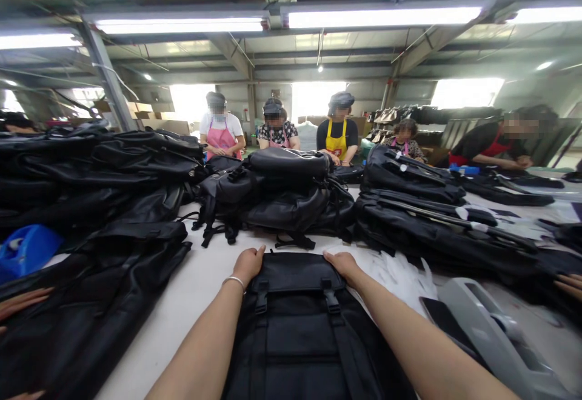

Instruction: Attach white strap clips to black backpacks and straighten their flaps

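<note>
A black backpack lies in front of me on the white table, its top flap pointing away from me. Two buckled straps run down its front. My left hand, with a bangle at the wrist, is closed on the flap's far left corner. At the far right corner, my right hand grips the edge with its thumb on top. The fingers under both corners are hidden.
Piled black backpacks stand across the table. To the right are clear plastic pieces and a grey tape dispenser; at left, a blue object. Other people's hands reach in from both sides. Several co-workers stand opposite.
</note>
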{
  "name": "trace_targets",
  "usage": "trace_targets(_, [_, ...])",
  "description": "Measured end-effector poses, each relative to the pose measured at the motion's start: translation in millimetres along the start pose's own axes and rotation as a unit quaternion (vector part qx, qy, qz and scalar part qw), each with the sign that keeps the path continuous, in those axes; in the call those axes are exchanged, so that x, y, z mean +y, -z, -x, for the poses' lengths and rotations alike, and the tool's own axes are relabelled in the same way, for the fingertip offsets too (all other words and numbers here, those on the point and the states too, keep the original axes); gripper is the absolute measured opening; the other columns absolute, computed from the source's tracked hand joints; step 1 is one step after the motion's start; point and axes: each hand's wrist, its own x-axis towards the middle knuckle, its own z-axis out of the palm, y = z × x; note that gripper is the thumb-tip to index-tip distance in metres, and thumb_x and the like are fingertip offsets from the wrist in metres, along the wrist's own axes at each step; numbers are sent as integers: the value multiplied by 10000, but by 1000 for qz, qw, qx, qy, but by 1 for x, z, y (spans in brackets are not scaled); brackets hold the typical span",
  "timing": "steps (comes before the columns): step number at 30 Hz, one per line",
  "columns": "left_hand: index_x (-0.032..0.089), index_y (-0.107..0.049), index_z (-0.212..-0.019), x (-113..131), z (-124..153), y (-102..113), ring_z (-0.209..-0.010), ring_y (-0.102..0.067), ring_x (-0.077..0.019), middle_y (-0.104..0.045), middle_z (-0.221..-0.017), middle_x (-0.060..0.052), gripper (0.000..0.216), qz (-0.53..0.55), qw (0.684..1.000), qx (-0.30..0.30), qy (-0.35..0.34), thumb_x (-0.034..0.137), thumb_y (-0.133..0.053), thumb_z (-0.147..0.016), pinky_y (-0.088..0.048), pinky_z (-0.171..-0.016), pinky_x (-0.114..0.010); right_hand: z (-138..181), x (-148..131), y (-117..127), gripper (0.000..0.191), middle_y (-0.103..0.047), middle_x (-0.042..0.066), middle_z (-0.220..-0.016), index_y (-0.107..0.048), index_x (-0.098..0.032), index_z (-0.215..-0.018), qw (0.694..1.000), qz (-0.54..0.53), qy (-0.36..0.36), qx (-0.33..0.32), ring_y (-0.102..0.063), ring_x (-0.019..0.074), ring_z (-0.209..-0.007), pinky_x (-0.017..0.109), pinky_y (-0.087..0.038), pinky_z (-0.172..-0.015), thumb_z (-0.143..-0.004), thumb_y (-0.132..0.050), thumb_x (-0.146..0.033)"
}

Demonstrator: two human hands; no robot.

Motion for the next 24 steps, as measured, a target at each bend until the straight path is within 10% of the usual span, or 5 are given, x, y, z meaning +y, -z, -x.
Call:
trace_targets(11, [76, -694, -952, 16, 2, 2, -968, -628, -423, -676, -976, -292, 567, -81, 996, 0, 25, 539, -369, -914, -456, -816, -507, -6, 0, -3, 517, -724, 188, -868, -685, -189, -660, 982, 183, -31, 35, -660, 333, -929, 401, -459, -814, -777, -538, -671])
trace_targets(16, [99, -663, -1139, 55, 24, 12, -1263, -458, -388, -590, -1246, -269, 400, -76, 989, -2, -124, 336, -428, -920, -284, -1064, -519, -2, -3, -4, 530, -719, 195, -911, -710, -187, -739, 978, 204, -27, 38, -655, 341, -953, 438, -457, -833, -781, -529, -684])
trace_targets(20, [273, -597, -1296, 67, 48, -7, -1356, -400, -294, -540, -1404, -90, 480, -14, 948, -116, -296, 484, -552, -866, -225, -1142, -421, -1, -12, -1, 500, -715, 224, -918, -725, -159, -752, 974, 225, -8, 31, -648, 371, -957, 488, -453, -851, -812, -538, -619])
trace_targets(24, [259, -488, -1409, 64, 54, -25, -1425, -279, -358, -371, -1529, -118, 599, -16, 937, -178, -301, 576, -441, -903, -137, -1145, -555, 7, -35, 5, 415, -670, 198, -1178, -730, -168, -1045, 969, 230, 81, 27, -557, 342, -1178, 472, -357, -1036, -893, -503, -480])
